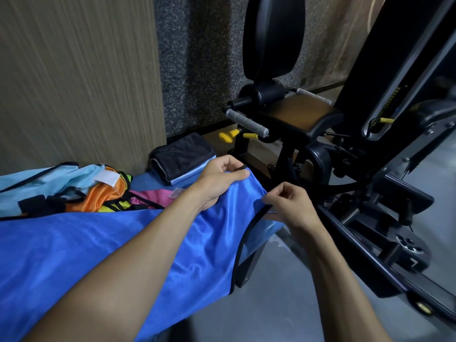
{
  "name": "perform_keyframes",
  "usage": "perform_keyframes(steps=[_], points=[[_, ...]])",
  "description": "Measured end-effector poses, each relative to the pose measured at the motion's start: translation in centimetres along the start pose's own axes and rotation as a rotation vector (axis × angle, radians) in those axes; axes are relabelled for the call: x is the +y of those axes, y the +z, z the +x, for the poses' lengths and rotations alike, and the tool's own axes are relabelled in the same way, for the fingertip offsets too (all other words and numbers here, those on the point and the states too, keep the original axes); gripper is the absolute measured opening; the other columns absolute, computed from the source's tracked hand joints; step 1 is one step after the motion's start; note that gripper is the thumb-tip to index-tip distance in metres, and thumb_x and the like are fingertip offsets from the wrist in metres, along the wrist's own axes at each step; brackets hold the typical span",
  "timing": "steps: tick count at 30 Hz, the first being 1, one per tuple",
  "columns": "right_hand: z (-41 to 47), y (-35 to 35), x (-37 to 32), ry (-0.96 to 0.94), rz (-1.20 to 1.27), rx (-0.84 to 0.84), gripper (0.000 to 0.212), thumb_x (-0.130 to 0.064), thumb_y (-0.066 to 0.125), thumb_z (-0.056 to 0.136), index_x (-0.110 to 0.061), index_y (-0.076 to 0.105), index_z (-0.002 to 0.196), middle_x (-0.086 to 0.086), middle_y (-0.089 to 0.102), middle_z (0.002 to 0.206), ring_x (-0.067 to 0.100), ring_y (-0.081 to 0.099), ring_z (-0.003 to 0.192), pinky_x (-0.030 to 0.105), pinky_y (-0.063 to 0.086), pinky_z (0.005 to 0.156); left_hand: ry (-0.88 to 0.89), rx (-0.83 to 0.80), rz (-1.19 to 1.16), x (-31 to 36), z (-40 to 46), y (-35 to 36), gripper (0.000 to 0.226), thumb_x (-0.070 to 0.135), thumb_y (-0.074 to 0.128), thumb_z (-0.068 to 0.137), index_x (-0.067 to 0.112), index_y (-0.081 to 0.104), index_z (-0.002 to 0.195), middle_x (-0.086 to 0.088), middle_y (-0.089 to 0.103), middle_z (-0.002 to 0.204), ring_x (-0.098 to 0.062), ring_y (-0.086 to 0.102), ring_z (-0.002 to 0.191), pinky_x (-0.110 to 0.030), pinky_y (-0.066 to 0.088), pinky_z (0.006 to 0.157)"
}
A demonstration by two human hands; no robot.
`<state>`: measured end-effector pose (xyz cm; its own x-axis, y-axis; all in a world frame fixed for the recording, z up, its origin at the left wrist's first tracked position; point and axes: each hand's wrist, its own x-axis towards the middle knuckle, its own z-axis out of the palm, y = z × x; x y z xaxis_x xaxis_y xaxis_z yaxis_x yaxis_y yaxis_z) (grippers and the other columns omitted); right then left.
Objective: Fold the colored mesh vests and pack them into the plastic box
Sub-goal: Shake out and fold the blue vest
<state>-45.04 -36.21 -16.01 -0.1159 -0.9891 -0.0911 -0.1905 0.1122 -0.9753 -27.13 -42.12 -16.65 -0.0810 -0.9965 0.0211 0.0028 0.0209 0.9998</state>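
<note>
Head view, and nearest the wearer a blue vest (123, 243) lies spread flat along the bench, covering its near edge and draping over the right end. Both forearms reach out across it. Right hand (293, 206) pinches the black trim (249, 233) of the armhole between thumb and curled fingers, just off the bench's right end. Left hand (222, 178) sits a little farther along, fingers curled round the black-edged shoulder strap at the vest's far right corner. So both hands hold the same vest, close together but apart, and it looks like they're squaring up the shoulders before the first fold.

Farther in, toward the far left of the bench (145, 181), a loose heap waits: a light blue vest (61, 178), an orange vest (98, 198) and a pink vest (153, 196), tangled with black straps. Past those, at the far edge against the wall, a folded black bundle (182, 156) rests. Beyond the right end stands a gym machine (296, 114). No plastic box is visible.

Now the risks, as I read it. That fabric looks slick, and much of it hangs off the right end; release the pinch and the weight could drag the vest to the floor. Pull the trim unevenly and the fold comes out skewed. A swinging strap could also catch on the machine's handles close by.
</note>
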Motion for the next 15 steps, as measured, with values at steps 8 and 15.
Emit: perform_keyframes(steps=[8,15], points=[[0.5,0.6,-0.9,0.122,0.005,-0.132,0.033,-0.046,0.073,0.089,-0.023,0.071,0.112,-0.008,0.072,0.110,0.009,0.066,0.101,0.034,0.055,0.078,0.183,-0.077,0.141,1.0,-0.6,0.4,0.015,0.004,0.077,0.088,0.011,0.064,0.092,0.003,0.062,0.085,0.004,0.057,0.071,-0.014,0.049,0.072],[2.8,2.8,0.6,0.094,0.046,-0.022,0.038,-0.030,0.079,0.088,0.006,0.069,0.091,0.013,0.069,0.082,0.028,0.063,0.076,0.041,0.051,0.074,0.198,0.001,0.632,0.4,-2.0,-3.1,0.021,0.025,0.065,0.098,0.023,0.059,0.118,0.009,0.061,0.107,-0.013,0.062,0.093,-0.036,0.052,0.088]])
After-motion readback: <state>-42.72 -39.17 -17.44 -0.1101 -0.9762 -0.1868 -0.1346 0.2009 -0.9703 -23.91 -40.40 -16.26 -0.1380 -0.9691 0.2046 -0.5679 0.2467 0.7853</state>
